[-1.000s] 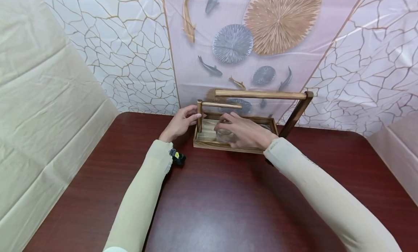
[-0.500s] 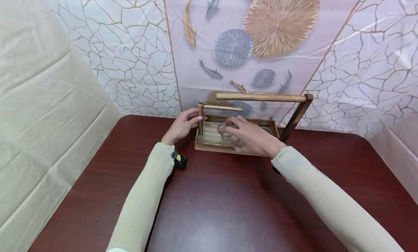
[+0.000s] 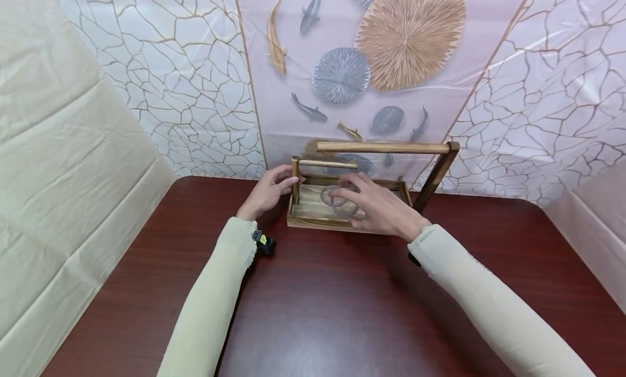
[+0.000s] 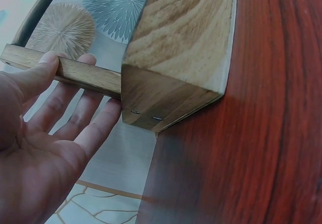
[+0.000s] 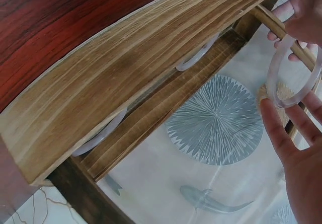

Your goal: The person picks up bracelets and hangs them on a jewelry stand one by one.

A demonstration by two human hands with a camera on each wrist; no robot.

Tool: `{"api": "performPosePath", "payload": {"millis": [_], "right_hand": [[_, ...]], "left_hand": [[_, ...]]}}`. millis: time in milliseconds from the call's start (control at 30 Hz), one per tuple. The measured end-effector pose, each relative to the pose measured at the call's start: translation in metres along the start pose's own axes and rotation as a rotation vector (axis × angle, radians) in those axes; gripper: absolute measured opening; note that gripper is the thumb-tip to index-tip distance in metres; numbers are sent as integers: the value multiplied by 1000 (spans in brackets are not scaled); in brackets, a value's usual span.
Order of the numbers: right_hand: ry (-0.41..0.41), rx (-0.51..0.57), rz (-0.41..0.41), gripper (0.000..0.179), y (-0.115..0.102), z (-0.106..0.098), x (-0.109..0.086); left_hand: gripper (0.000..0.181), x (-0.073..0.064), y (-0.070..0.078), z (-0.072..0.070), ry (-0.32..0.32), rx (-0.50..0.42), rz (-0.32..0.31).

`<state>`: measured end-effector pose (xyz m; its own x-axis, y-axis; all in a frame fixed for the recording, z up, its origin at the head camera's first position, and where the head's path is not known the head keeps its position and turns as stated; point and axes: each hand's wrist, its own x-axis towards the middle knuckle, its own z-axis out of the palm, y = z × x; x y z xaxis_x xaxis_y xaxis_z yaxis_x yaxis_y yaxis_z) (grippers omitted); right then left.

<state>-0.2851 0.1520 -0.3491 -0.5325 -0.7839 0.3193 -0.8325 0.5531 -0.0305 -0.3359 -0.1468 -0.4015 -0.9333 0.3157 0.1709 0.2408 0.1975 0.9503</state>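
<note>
A wooden jewellery stand (image 3: 337, 223) has a shallow tray base, a short T-bar at its left and a taller one at its right. My left hand (image 3: 269, 193) holds the short upright post (image 4: 90, 77) between thumb and fingers. Above the tray, my right hand (image 3: 379, 206) pinches a pale translucent bangle (image 5: 273, 78) by its rim. The bangle stands near the short crossbar, apart from it as far as the head view shows. Inside the tray lie a second bangle (image 5: 196, 60) and a third bangle (image 5: 103, 133), both partly hidden behind the tray wall.
The stand sits near the back edge of a dark red wooden table (image 3: 303, 301). Behind it hangs a patterned cloth (image 3: 342, 111) with fish and round leaves. The tall crossbar (image 3: 381, 148) juts above my right hand.
My right hand has risen slightly out of the tray, and the bangle in its fingers now shows more clearly. My left hand keeps its hold on the post. The head view has shifted a little.
</note>
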Motion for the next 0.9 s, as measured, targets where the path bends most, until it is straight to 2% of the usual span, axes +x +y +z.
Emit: {"api": "performPosePath", "payload": {"millis": [167, 400, 700, 900], "right_hand": [[39, -17, -3, 66, 2, -3, -5], [50, -21, 28, 63, 5, -6, -11], [90, 8, 70, 62, 7, -6, -11], [123, 1, 65, 60, 8, -9, -9]], "left_hand": [[35, 0, 1, 0, -2, -3, 0], [36, -2, 1, 1, 0, 6, 5], [34, -2, 0, 0, 2, -3, -3], [34, -2, 0, 2, 12, 6, 3]]}}
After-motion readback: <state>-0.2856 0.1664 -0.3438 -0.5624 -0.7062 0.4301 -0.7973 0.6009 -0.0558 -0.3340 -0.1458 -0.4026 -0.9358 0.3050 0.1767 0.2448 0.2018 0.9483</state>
